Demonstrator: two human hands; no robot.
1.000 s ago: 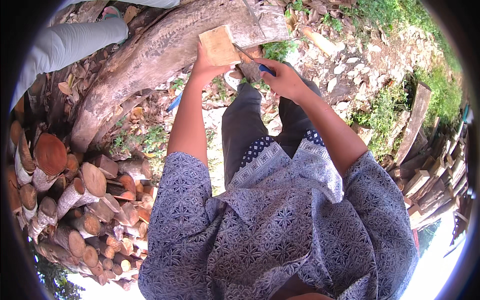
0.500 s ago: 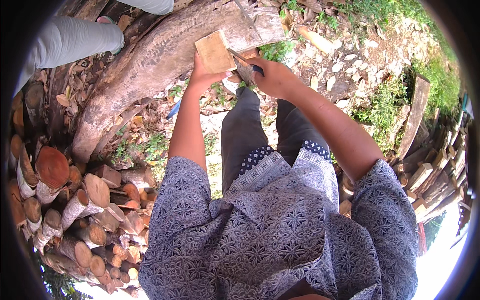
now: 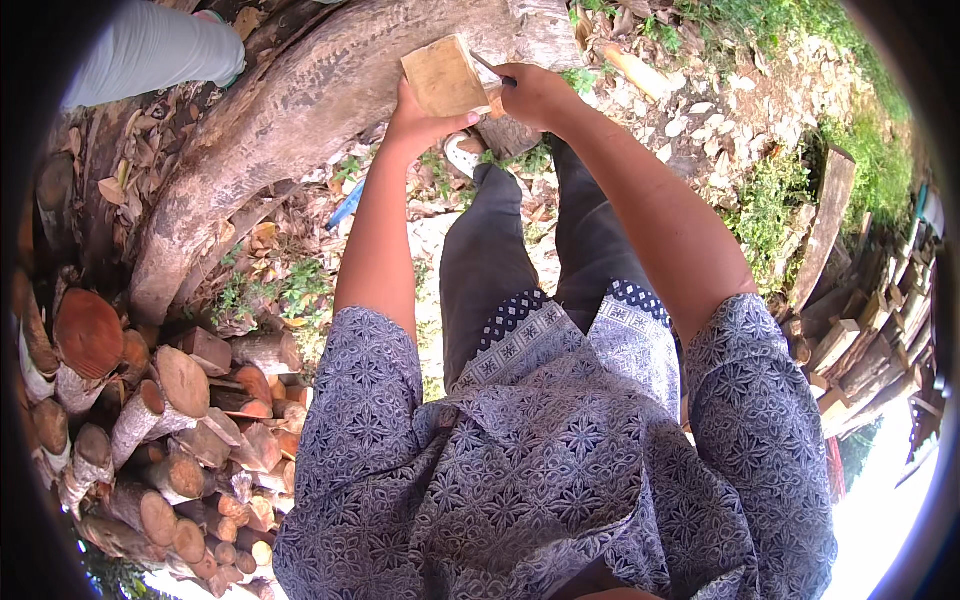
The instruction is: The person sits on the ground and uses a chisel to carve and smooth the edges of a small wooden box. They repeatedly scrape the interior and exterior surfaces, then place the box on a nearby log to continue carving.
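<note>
Outdoors, the left hand (image 3: 420,118) grips a pale wood block (image 3: 446,76) from below, fingers closed around it, above a big log (image 3: 290,120). Beside it, the right hand (image 3: 535,95) fingers clasp a thin tool (image 3: 490,70) against the block.

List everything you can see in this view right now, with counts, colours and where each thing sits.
Pale tan rectangular wood block: one, held up ahead of the person, top centre.
Thin dark-handled tool: one, blade against the block's right edge.
Large grey-brown fallen trunk: one, upper left, slanting across.
Cut reddish-brown firewood logs: many, stacked lower left.
Weathered grey planks: several, piled at right.
Another person's pale grey trouser leg: one, top left.
Dry leaves and green weeds: scattered on the ground.
Left hand: grips the block from below.
Right hand: shut on the tool.
</note>
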